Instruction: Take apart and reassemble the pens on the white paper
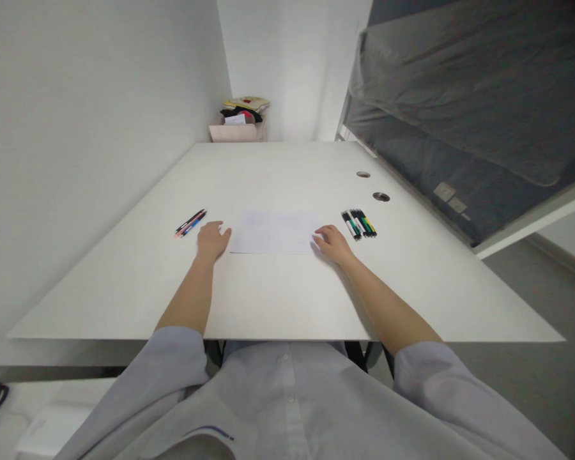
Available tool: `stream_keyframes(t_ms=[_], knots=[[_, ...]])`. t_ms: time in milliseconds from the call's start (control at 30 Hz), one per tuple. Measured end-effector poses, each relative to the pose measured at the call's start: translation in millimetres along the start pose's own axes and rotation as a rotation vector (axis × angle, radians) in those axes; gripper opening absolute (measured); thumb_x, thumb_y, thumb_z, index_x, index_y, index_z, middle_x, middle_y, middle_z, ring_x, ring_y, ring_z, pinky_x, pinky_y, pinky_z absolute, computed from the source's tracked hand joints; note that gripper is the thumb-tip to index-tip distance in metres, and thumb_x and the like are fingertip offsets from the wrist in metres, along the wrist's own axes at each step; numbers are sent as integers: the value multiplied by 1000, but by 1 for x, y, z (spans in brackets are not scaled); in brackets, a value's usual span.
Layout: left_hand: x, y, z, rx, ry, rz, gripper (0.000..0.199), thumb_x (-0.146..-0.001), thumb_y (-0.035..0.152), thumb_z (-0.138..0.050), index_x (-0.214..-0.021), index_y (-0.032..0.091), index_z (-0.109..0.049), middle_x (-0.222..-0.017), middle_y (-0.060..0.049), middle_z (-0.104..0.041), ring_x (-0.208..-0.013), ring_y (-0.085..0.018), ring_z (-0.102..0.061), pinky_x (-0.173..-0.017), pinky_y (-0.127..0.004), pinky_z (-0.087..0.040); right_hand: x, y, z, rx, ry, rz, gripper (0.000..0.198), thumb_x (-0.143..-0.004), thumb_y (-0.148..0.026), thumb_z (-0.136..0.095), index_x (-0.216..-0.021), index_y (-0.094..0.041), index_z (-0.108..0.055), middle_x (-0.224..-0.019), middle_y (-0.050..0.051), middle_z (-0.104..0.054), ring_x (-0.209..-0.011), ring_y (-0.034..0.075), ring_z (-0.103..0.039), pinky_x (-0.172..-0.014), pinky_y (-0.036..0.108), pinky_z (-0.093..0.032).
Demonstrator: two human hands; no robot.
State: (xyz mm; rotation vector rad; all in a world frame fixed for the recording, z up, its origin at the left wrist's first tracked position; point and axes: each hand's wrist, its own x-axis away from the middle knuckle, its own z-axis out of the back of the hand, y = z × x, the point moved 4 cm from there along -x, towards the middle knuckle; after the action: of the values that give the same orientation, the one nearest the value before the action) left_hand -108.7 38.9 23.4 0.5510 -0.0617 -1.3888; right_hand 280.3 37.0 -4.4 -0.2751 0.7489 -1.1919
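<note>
White surface (278, 300) runs away from the fingers to a pale wall (297, 70); far beyond them, an open box (233, 133) with cloth items at the far edge. Grey fabric cover (479, 89) well off to the right of the right fingers. Two round cable grommets (381, 197) sit beyond and right of them too.

Sheet of white paper (278, 232) lies flat between the two sets of fingers. Left fingers (211, 225) loosely spread, holding nothing, thumb just beside the paper's left edge; contact unclear. Right fingers (322, 230) slightly curled with a gap to the thumb, gripping nothing, at the right edge; can't tell if they press on it.

Three slim pens (191, 223) lie just left of the left fingers; a row of multicoloured pens (359, 224) right of the right fingers, exact count unclear.

Risks, judged: uneven push from either side could skew or buckle the loose sheet; a sideways swing of either hand could knock the nearby pens and set them rolling.
</note>
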Motion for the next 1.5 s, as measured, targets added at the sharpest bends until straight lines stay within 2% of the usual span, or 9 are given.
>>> stream_keyframes(t_ms=[133, 233, 400, 600, 767, 1067, 1233, 1400, 1500], knots=[[-2, -38, 26, -53, 112, 163, 61, -86, 43, -56, -140, 16, -51, -144, -17, -53, -138, -36, -42, -115, -53, -32, -1, 2, 0, -19, 15, 1, 28, -84, -36, -57, -102, -18, -71, -106, 11, -63, -96, 25, -61, -93, 41, -48], [0, -49, 31, -119, 61, 246, 62, -87, 42, -54, -142, 13, -49, -150, -19, -47, -142, -37, -36, -115, -54, -31, 0, 4, 1, -29, 32, 15, 27, -84, -36, -57, -100, -19, -71, -104, 11, -63, -99, 26, -61, -94, 42, -47], [3, -41, 23, -214, -68, 231, 57, -89, 38, -52, -139, 10, -51, -153, -23, -41, -144, -37, -35, -117, -56, -28, -1, 6, 0, -24, 33, 6, 28, -84, -36, -57, -100, -19, -71, -101, 11, -64, -92, 26, -61, -90, 42, -49], [5, -34, 30, -205, 13, 259, 38, -89, 22, -50, -123, 15, -66, -132, -19, -63, -127, -35, -54, -105, -51, -45, -2, 6, 0, -1, -1, 5, 28, -84, -34, -57, -101, -18, -72, -105, 12, -64, -98, 27, -62, -95, 43, -48], [1, -34, 34, -139, -32, 306, 40, -86, 12, -50, -121, 17, -67, -129, -17, -65, -121, -33, -59, -103, -49, -49, -2, 5, 0, 2, -16, -8, 28, -85, -33, -57, -102, -18, -72, -105, 12, -65, -96, 25, -62, -93, 41, -48], [-2, -22, 28, -114, -133, 229, 42, -68, 20, -68, -111, 17, -70, -119, -18, -70, -116, -41, -62, -99, -55, -48, -2, 3, 1, -12, -11, -14, 28, -83, -36, -56, -100, -18, -72, -102, 11, -65, -93, 25, -62, -91, 42, -48], [2, 8, 16, 202, -115, 89, 29, -62, 21, -68, -91, 20, -72, -87, -11, -74, -99, -35, -67, -91, -46, -50, -2, -3, 5, -71, 29, -20, 26, -82, -35, -57, -97, -20, -71, -100, 10, -67, -93, 24, -62, -89, 41, -49], [25, 73, -12, 980, -232, 71, 31, -60, 31, -72, -87, 17, -66, -86, -6, -71, -81, -22, -67, -79, -37, -53, -3, -30, 4, -273, -4, -27, 28, -84, -37, -56, -101, -20, -71, -97, 9, -71, -86, 22, -63, -77, 37, -51], [42, 106, -28, 1222, -295, 40, 36, -57, 32, -79, -87, 17, -66, -82, -4, -71, -83, -20, -66, -83, -35, -51, -2, -54, 0, -413, -34, 0, 29, -85, -40, -58, -102, -21, -70, -89, 6, -73, -81, 21, -64, -77, 36, -51]])
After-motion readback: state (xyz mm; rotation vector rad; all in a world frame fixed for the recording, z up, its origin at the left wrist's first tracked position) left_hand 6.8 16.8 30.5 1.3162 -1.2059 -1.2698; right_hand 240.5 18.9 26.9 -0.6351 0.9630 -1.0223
